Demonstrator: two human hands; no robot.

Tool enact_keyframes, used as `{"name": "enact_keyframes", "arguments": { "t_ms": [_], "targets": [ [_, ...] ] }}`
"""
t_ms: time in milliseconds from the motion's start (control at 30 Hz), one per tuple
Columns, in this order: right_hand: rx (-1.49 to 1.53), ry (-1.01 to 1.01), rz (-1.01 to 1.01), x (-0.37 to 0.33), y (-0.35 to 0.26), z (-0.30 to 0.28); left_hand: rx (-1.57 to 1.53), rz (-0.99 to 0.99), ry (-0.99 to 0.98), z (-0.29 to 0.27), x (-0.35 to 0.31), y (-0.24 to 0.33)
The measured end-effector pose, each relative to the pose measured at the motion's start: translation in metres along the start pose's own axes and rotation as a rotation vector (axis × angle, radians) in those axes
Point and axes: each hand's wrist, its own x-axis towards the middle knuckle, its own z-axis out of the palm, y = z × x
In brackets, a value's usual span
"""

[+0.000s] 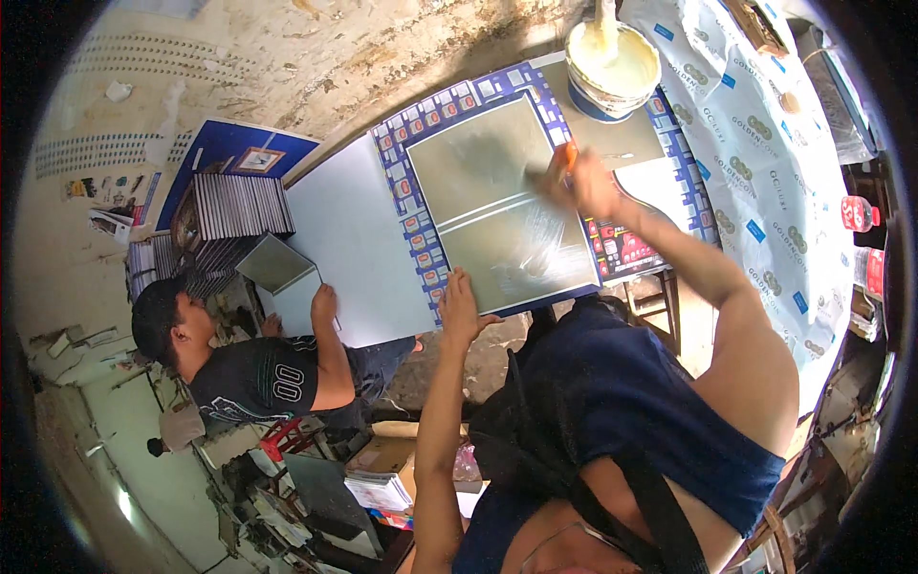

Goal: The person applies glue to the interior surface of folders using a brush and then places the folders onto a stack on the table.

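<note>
My right hand (597, 189) is closed around a brush with an orange handle (566, 155). Motion blurs the bristle end, which is over two grey-brown boards laid side by side on a white-edged sheet. Wet whitish streaks show on the nearer board (492, 258); the farther board (469, 172) has a darker, damp-looking patch. A narrow white strip (486, 212) runs between them. At the near left corner of the sheet, my left hand (461, 311) lies with fingers and thumb apart, touching the edge. Beneath is a blue printed sheet (418, 251).
A bucket (620, 107) of cream-coloured paste stands at the back. Printed wrapping (746, 182) covers the right side. On the left, another person (263, 378) handles a grey-brown cover (275, 263) at a white tabletop (359, 249), near stacked books (241, 206). Red-labelled bottles (859, 214) stand far right.
</note>
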Motion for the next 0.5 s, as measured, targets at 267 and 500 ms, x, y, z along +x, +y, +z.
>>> {"name": "enact_keyframes", "arguments": {
  "t_ms": [267, 500],
  "targets": [
    [-0.442, 0.082, -0.069, 0.007, 0.055, -0.011, 0.002, 0.014, -0.006, 0.000, -0.004, -0.002],
    [-0.148, -0.150, -0.364, 0.048, 0.027, 0.034, 0.040, 0.039, 0.044, 0.002, -0.003, -0.004]
  ]
}}
